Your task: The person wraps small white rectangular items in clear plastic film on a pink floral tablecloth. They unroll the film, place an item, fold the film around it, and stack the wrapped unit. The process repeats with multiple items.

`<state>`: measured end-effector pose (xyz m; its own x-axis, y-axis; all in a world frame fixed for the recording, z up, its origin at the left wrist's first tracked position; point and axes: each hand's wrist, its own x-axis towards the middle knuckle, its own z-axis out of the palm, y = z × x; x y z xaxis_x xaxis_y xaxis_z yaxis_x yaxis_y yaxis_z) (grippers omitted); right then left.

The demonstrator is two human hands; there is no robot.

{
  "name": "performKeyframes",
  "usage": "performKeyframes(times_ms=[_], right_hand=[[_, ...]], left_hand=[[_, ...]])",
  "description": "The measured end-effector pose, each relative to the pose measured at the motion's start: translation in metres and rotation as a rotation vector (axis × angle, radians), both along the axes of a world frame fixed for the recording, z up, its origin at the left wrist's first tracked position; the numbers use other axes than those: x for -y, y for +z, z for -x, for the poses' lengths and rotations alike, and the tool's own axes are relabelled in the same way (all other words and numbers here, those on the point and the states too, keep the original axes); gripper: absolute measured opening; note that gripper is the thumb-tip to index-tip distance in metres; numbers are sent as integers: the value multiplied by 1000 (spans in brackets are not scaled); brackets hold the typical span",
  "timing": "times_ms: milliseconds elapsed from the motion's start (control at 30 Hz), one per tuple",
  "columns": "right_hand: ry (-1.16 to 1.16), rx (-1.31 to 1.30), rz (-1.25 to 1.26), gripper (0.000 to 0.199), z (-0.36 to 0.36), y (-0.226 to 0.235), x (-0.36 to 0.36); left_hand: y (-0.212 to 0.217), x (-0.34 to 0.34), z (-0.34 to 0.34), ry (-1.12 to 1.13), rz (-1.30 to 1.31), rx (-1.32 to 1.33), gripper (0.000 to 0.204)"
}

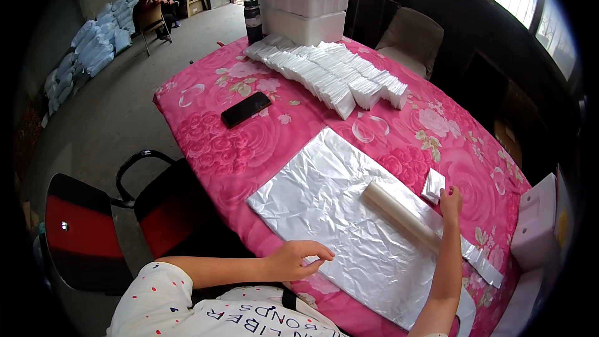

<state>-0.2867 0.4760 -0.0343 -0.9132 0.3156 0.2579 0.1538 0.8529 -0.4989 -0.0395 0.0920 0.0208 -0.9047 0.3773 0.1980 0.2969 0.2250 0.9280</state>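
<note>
At a table (206,131) draped in glossy pink rose-print cloth, you were mid-way through picking up folded pieces, by the look of it. A crinkled white plastic sheet (324,212) lay flat before you, a smooth translucent roll (399,215) across it. Your left hand (293,261) pinched the sheet's near edge with curled fingers; your right hand (450,203) touched a small folded white packet (433,185), grip unclear. Lifting it would need a firm pinch.

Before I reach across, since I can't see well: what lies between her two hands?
In the head view, the flat plastic sheet and a rolled-up one lie between the left hand and right hand.
</note>
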Motion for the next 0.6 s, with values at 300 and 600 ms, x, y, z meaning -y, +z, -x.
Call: performKeyframes(times_ms=[300, 600], right_hand=[[541, 2, -161, 47, -165, 43, 31], [269, 186, 0, 53, -283, 32, 49]], left_hand=[[-17, -21, -9, -113, -1, 24, 20], [-52, -109, 2, -340, 284, -282, 56]])
